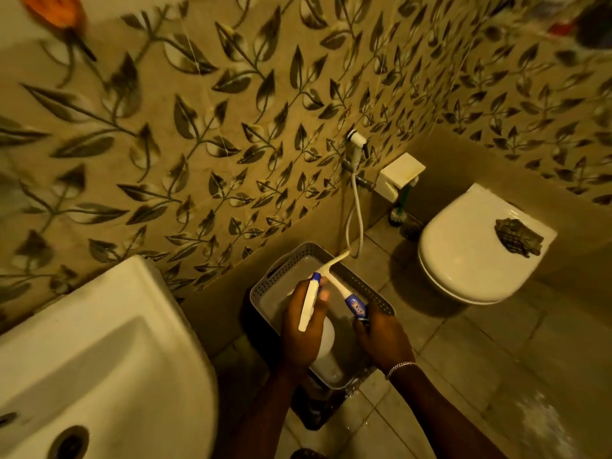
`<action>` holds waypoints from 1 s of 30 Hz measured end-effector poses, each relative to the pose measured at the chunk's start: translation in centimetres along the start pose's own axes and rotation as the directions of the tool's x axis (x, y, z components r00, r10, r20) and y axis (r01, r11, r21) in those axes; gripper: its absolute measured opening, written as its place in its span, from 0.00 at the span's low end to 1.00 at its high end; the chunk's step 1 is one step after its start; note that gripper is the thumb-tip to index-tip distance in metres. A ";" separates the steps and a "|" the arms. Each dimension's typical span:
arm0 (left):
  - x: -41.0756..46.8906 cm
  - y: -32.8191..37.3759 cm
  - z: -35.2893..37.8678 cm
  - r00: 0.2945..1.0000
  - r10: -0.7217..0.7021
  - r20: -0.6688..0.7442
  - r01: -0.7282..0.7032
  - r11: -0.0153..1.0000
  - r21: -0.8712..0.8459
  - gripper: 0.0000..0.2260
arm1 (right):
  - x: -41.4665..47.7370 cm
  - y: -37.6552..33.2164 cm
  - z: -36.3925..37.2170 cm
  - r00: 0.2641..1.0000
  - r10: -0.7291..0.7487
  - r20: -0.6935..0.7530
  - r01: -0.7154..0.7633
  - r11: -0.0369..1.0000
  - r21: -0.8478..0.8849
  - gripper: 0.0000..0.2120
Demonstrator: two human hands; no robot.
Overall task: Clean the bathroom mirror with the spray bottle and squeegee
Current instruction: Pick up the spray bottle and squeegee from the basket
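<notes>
My left hand (303, 329) is wrapped around a white spray bottle (326, 342) with a blue nozzle tip, held over a grey perforated basket (371, 288) on the floor. My right hand (381, 339) grips the blue labelled handle of a white squeegee (334, 276). Its blade points up and away toward the wall, and its shaft crosses behind the bottle's trigger head. The mirror is not in view.
A white washbasin (99, 359) fills the lower left. A white toilet (473, 246) with its lid down and a dark cloth (518, 238) on it stands at the right. A hand shower with its hose (356, 193) hangs on the leaf-patterned tile wall. The floor is tiled.
</notes>
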State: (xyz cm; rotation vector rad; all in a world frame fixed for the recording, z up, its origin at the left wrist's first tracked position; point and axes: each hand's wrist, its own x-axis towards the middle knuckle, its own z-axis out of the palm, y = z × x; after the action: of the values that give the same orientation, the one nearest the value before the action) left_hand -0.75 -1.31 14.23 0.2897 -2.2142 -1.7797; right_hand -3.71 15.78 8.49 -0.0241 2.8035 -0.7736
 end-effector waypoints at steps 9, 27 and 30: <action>2.0 11.5 -6.8 0.997 -0.037 -0.066 0.034 0.998 -0.053 0.14 | -4.7 -9.4 -10.1 0.996 0.005 -0.087 0.008 0.989 0.147 0.17; 3.3 32.6 -25.1 0.848 0.372 -0.377 -0.336 0.928 0.160 0.12 | -13.3 -32.0 -24.6 0.885 -0.125 -0.448 0.348 0.818 0.459 0.15; 2.9 35.2 -29.2 0.800 0.423 -0.427 -0.371 0.906 0.202 0.01 | -14.5 -36.5 -26.2 0.832 -0.193 -0.521 0.466 0.752 0.467 0.12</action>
State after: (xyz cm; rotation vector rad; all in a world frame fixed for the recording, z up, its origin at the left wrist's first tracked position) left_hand 7.34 -21.36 54.59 0.2191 -1.8553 -1.2144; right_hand 2.75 -1.36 52.01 -0.3015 2.8495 -1.9321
